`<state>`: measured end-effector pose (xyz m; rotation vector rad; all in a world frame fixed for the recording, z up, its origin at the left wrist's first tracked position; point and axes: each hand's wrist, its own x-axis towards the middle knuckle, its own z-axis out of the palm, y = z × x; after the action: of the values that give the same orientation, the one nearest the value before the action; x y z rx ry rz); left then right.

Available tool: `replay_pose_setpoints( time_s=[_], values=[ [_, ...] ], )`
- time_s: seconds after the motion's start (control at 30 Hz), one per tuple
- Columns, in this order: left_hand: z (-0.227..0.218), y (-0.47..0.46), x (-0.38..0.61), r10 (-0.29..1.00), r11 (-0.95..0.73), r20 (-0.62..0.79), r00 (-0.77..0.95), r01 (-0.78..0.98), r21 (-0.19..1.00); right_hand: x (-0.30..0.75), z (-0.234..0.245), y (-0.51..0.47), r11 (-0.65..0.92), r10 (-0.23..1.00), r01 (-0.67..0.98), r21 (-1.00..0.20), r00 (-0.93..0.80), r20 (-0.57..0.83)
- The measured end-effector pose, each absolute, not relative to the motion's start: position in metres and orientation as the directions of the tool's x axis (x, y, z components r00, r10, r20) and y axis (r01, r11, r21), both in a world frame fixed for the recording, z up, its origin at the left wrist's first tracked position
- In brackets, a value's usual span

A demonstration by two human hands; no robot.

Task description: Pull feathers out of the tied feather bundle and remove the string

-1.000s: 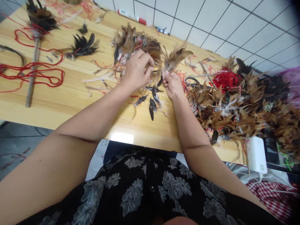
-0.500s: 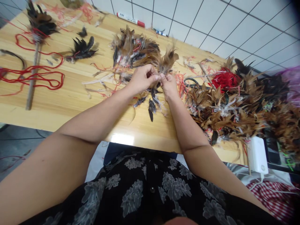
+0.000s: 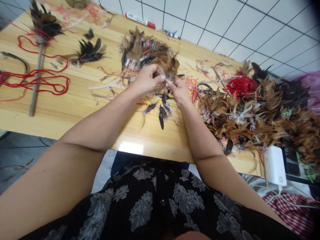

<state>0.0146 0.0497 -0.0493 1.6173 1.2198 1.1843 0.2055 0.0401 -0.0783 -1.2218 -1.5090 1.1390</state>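
My left hand (image 3: 150, 80) is closed in a pinch, thumb against forefinger; whatever lies between them is too small to make out. Beside it, my right hand (image 3: 179, 91) pinches the base of a small bunch of brown feathers (image 3: 172, 66), which points away from me. The bunch overlaps a bigger pile of brown and black feathers (image 3: 142, 46) behind my left hand, so its edge is hard to tell. Below my fingers lie loose dark feathers (image 3: 162, 115). Left of them are pale strips and red fibres (image 3: 106, 86) on the wooden table (image 3: 155, 140).
At the left lies a stick with black feathers (image 3: 37, 80), crossed by red cord (image 3: 58, 86), near a black feather bunch (image 3: 88, 52). To the right are a large heap of brown feathers (image 3: 250, 116), red string (image 3: 240, 86) and a white device (image 3: 275, 165). A marker (image 3: 140, 20) lies by the tiled wall.
Both hands have shifted slightly left. The brown feather bunch, which stood upright above my fingers, now leans left and lower against the pile. My fingertips are still close together.
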Motion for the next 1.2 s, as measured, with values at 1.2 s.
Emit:
replay_pose_setpoints(
  time_s=[1.2],
  values=[
    [-0.042,0.041,0.02,0.962,-0.271,0.241,0.126,0.36,0.893,0.203,-0.068,0.035,0.101,0.979,0.216,-0.971,-0.194,0.059]
  ],
)
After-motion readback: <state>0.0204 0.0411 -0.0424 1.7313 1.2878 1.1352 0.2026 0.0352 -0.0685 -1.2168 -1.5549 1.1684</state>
